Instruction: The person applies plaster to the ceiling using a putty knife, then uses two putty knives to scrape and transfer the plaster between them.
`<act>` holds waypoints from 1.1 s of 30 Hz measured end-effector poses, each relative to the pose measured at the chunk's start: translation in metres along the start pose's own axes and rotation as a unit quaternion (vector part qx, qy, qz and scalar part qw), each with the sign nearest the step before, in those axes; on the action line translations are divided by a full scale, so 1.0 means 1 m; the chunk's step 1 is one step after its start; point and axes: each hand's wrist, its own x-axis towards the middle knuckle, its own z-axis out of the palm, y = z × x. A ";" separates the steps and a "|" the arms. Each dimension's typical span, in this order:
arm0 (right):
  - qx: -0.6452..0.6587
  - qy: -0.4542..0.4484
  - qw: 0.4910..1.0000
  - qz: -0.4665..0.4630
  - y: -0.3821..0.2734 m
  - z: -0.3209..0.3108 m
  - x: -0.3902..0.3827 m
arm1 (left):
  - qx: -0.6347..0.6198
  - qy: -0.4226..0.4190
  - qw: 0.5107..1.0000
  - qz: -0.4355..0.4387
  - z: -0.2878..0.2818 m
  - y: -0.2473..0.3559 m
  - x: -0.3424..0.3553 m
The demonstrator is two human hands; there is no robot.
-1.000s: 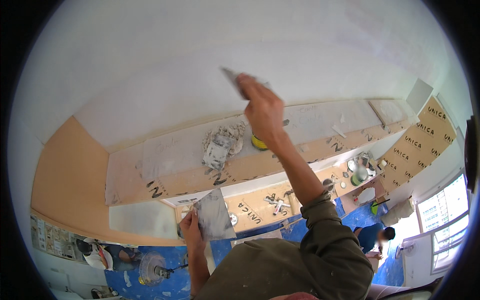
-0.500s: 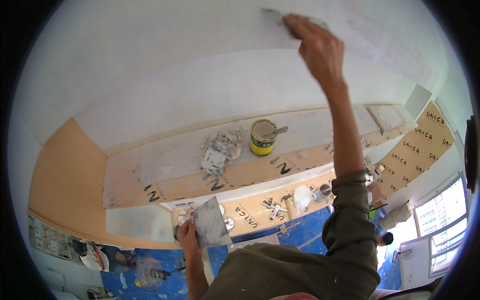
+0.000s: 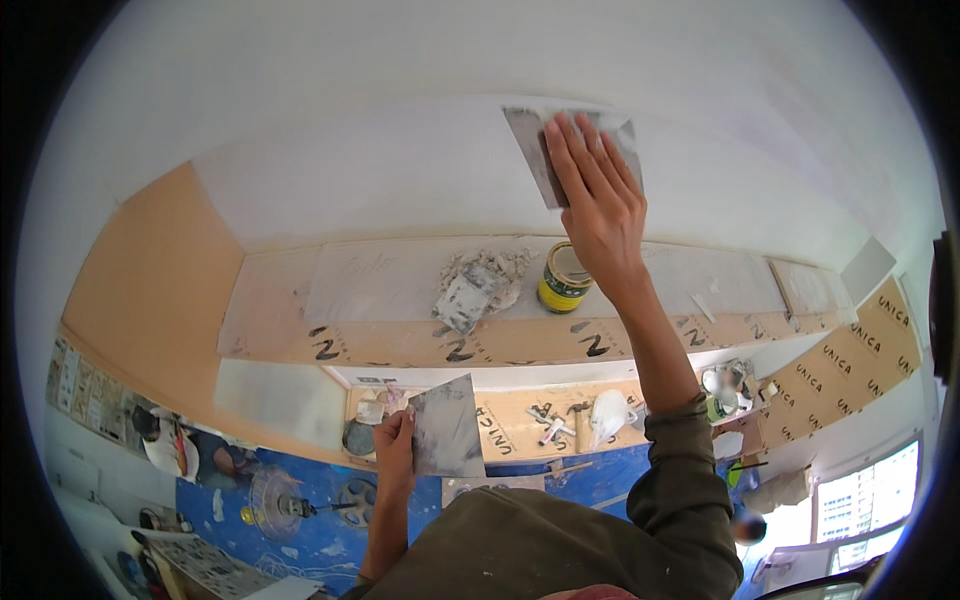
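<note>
A long tan shelf [image 3: 380,345] with a whitish cover [image 3: 385,282] carries a crumpled off-white heap [image 3: 508,268], a grey-smeared flat piece [image 3: 467,300] partly over it, a round yellow-and-dark-green tin [image 3: 564,291] and, toward the right end, a flat pale board [image 3: 812,288]. On the lower tan surface [image 3: 500,447] lie a wooden-handled hammer [image 3: 583,430] and a white plastic bag [image 3: 609,415].

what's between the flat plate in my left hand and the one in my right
Between the left plate and right plate, the head view shows the shelf bearing a crumpled heap and a yellow-banded can.
</note>
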 end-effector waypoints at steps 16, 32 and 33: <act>-0.097 0.074 0.992 0.036 -0.038 0.102 0.011 | -0.012 0.079 0.997 0.025 -0.047 0.010 -0.007; -0.107 0.083 0.983 0.127 -0.005 0.043 0.050 | -0.045 0.058 0.997 0.031 -0.067 0.011 -0.016; -0.094 0.070 0.986 0.123 -0.017 0.051 0.046 | -0.044 0.063 0.997 0.029 -0.067 0.011 -0.015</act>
